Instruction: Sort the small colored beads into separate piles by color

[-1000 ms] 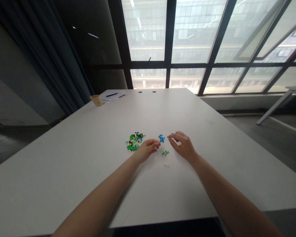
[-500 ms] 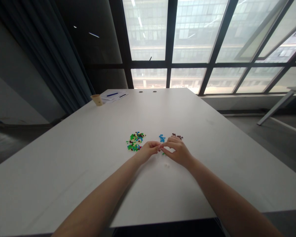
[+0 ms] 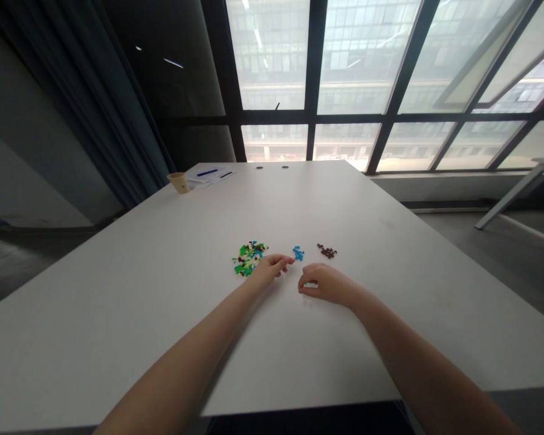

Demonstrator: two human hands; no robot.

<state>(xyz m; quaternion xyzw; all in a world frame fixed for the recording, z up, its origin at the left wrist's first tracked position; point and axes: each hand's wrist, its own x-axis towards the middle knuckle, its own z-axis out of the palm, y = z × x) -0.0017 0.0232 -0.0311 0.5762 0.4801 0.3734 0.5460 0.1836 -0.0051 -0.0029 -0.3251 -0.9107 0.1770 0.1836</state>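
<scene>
A mixed heap of tiny green, blue, black and white pieces (image 3: 249,258) lies on the white table (image 3: 163,290). To its right sit a small blue cluster (image 3: 298,253) and a small dark brown cluster (image 3: 327,251). My left hand (image 3: 268,269) rests beside the heap, fingers loosely curled, fingertips reaching toward the blue cluster. My right hand (image 3: 325,284) is lowered to the table in front of the blue cluster, fingers pinched together over a spot where small pieces lay; what it pinches is hidden.
A tan paper cup (image 3: 178,182) and papers with a blue pen (image 3: 207,174) sit at the table's far left corner. Large windows stand behind the table, a dark curtain hangs at the left, and a white table leg (image 3: 508,199) shows at the right.
My right hand drew back from the brown cluster, met the left hand's fingertips, then dropped toward me onto the table. The brown cluster is now uncovered. My left hand barely moved.
</scene>
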